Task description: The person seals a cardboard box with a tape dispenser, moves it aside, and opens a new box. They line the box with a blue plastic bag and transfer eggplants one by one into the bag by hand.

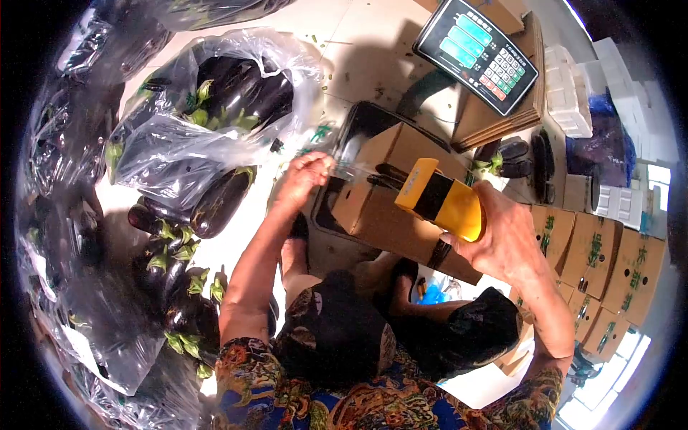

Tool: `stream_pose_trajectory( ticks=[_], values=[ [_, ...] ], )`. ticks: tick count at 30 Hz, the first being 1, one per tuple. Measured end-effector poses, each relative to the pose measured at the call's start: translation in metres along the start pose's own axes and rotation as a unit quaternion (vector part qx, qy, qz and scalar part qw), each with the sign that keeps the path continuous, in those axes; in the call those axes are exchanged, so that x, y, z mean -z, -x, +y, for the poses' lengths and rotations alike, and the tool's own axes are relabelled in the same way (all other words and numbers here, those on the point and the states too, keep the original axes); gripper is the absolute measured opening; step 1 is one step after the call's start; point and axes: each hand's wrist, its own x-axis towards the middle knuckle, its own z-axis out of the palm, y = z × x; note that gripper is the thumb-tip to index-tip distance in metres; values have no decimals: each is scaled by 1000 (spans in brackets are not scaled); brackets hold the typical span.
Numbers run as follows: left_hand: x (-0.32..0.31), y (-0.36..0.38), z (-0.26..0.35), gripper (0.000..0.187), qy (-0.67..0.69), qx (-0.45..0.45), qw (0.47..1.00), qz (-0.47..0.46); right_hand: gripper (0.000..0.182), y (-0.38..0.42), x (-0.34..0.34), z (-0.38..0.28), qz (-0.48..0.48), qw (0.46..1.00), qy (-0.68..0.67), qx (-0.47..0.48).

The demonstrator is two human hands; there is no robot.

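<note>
My right hand [502,233] grips a yellow tape dispenser [466,210] with a black band, held above a cardboard box [383,218]. The box sits on the dark platform [365,118] of a scale between my feet. My left hand [304,179] is closed in a pinch at the box's left side. A clear strip [349,170] runs from its fingertips toward the box; the strip's far end is hard to make out. Just beyond the left hand lies a clear plastic bag [165,154] full of eggplants [251,89].
Loose eggplants [222,204] lie on the floor to the left, beside more plastic-wrapped ones. The scale's display [476,54] stands at upper right near flattened cardboard [494,122]. Printed boxes [591,251] are stacked on the right, with white foam boxes [566,89] behind.
</note>
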Motion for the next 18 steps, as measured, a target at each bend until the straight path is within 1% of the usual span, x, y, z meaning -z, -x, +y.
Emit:
stream_pose_trajectory(
  ticks=[2, 3, 6, 8, 10, 11, 13, 15, 16, 17, 18],
  values=[
    [-8, -1, -15, 15, -73, -73, 995, 1, 52, -2, -4, -1, -29, 999, 9, -37],
    [-12, -2, -15, 16, -61, -80, 995, -2, 53, -3, -5, -2, -25, 999, 8, -30],
    [-19, -2, -15, 16, -54, -95, 994, 17, 54, -5, -7, -2, -4, 1000, 5, -5],
    [-19, -2, -17, 15, -55, -75, 996, 15, 54, -7, -8, -4, 30, 999, -2, 17],
    [-16, -5, -25, 14, -62, -64, 996, 10, 53, -14, -1, -7, -8, 1000, 19, 13],
    [-15, -8, -31, 14, -71, -121, 990, 1, 53, -17, 1, -9, -27, 999, 29, 11],
    [-16, -19, -51, 16, -86, -233, 969, -11, 52, -19, -3, -8, -22, 999, 29, 14],
    [-26, -24, -63, 18, -70, -242, 968, -4, 52, -20, -6, -8, -19, 999, 25, 17],
    [-28, -17, -51, 15, -205, -146, 968, 16, 51, -19, -8, -9, -15, 1000, 19, 13],
    [-19, -26, -59, 10, -316, -215, 924, -3, 51, -18, -8, -9, -11, 1000, 14, 9],
    [-22, -24, -53, 12, -379, -196, 904, -3, 51, -17, -9, -9, -20, 1000, 12, -7]
  ],
)
